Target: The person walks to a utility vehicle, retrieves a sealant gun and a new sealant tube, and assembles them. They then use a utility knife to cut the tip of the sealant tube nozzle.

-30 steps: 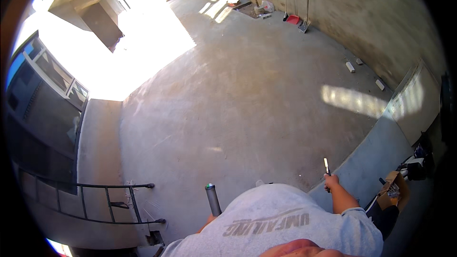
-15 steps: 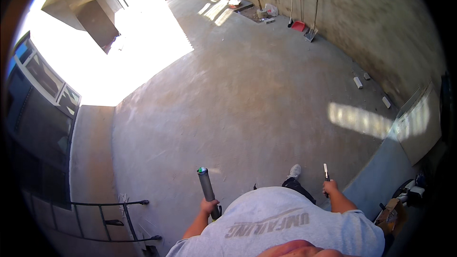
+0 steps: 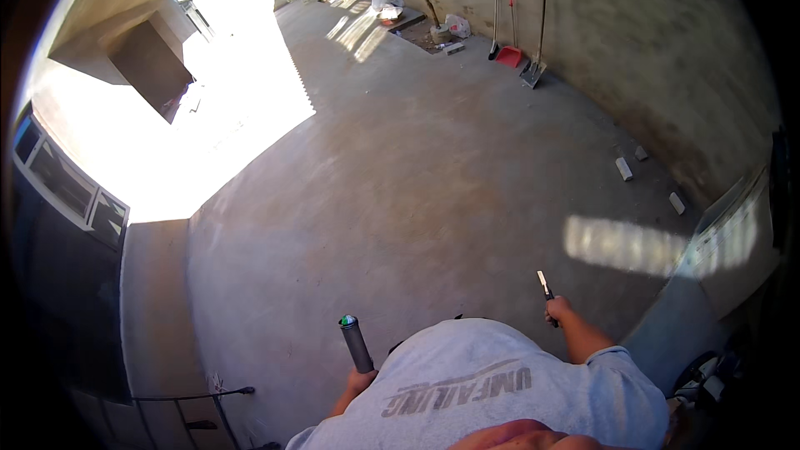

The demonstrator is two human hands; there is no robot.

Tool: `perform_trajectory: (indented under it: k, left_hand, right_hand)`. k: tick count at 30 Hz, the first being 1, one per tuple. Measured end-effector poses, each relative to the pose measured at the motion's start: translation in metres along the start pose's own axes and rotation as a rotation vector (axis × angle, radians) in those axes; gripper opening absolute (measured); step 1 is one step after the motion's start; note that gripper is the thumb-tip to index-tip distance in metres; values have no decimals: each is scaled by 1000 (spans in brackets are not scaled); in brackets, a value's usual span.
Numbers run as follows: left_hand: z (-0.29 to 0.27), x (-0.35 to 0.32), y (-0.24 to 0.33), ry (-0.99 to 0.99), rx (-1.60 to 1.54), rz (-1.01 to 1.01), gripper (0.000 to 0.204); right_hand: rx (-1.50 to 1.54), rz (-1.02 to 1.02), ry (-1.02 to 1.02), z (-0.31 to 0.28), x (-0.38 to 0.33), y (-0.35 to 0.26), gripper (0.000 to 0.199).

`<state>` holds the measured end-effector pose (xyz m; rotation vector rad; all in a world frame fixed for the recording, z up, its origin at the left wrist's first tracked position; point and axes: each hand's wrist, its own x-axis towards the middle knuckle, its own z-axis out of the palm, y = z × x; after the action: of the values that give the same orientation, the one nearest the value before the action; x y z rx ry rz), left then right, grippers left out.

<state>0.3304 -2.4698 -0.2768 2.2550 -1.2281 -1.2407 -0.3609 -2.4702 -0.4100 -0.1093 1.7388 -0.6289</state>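
My left hand (image 3: 361,381) grips a caulking gun (image 3: 356,345) by the lower part of its dark grey barrel. The barrel points forward and slightly left, and something green and white shows at its far end. My shirt hides the rest of the gun. On the other side, my right hand (image 3: 557,310) is closed round the dark handle of a slim bladed tool, which looks like a utility knife (image 3: 543,282). Its pale blade sticks out forward, touching nothing. The two hands are well apart, in front of my body and above the concrete floor (image 3: 400,217).
A red dustpan (image 3: 509,56), a broom (image 3: 493,46) and a shovel (image 3: 533,74) lean on the far wall. Pale blocks (image 3: 623,169) lie along the right wall. A dark metal frame (image 3: 200,397) stands at lower left, and a leaning panel (image 3: 725,242) at right.
The whole view has shifted. My right hand with the knife has come inward to the left and a little forward. My left hand with the caulking gun sits lower in the picture.
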Motion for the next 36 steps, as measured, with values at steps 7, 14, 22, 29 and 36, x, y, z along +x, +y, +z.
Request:
perform_trajectory:
  k: [7,14,22,29,36]
  left_hand:
    - [54,153,72,-60,84,-18,48]
    - [58,318,223,-193,227,-36,45]
    - [90,463,458,-377,-117,-14,36]
    - [172,470,714,-652,-178,487,37]
    - [285,419,951,-978,-144,817,77]
  right_hand:
    - [159,-66,24,-10,69,-125,16]
    - [12,125,188,-14,125,-143,17]
    - [371,-101,509,-16,170,-213,20]
    - [798,-63,-29,-20,221,-457,19]
    - [342,-349,-388,54,143,-773,20]
